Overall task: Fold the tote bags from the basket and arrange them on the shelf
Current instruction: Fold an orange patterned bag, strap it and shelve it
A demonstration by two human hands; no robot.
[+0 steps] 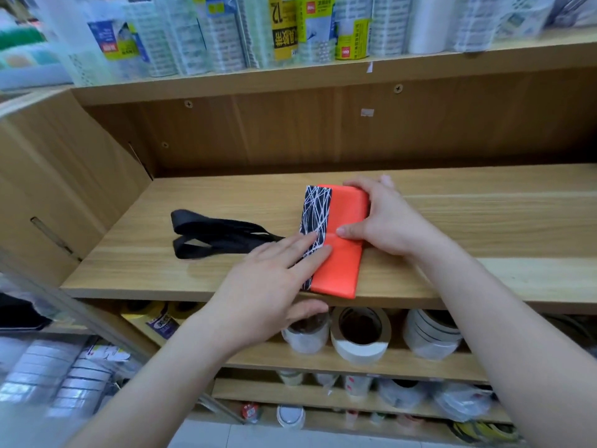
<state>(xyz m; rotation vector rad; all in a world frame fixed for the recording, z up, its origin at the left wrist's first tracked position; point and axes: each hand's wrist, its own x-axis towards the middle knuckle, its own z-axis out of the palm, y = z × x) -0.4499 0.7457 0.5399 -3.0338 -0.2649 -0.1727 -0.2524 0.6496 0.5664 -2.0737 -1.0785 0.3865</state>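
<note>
An orange tote bag lies folded into a narrow strip on the wooden shelf, with a black-and-white line-patterned band along its left side. Its black handles trail out to the left on the shelf board. My left hand lies flat with straight fingers pressing on the patterned edge near the bag's middle, the thumb hanging below the shelf's front edge. My right hand grips the bag's right side, fingers curled over the far end and thumb pressed on the orange top. No basket is in view.
Rolls of tape stand on the shelf below, right under the front edge. Packaged tape rolls crowd the shelf above. A wooden side panel closes the left end. More packaged goods fill the lower shelves and the left aisle.
</note>
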